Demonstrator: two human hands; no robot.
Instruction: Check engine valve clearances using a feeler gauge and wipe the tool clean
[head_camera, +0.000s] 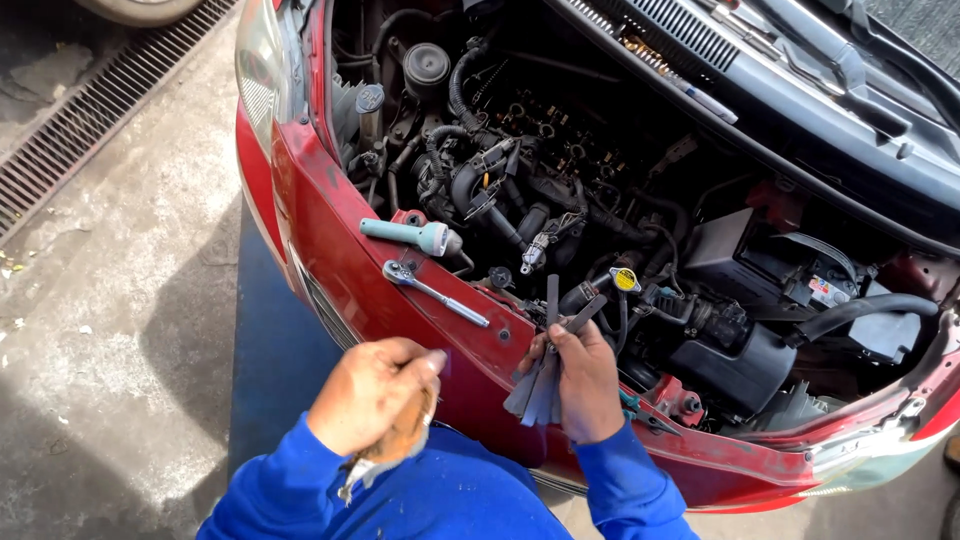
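Feeler gauge blades (545, 375) fanned in right hand (585, 385) grip, left hand (372, 395) clutching half-hidden rag (395, 450)

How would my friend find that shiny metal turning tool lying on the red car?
Start at the open engine bay of the red car and look along its front edge. Two tools lie there: a pale green flashlight and, just below it, the ratchet wrench. The wrench is the thin, silver one with a round head.
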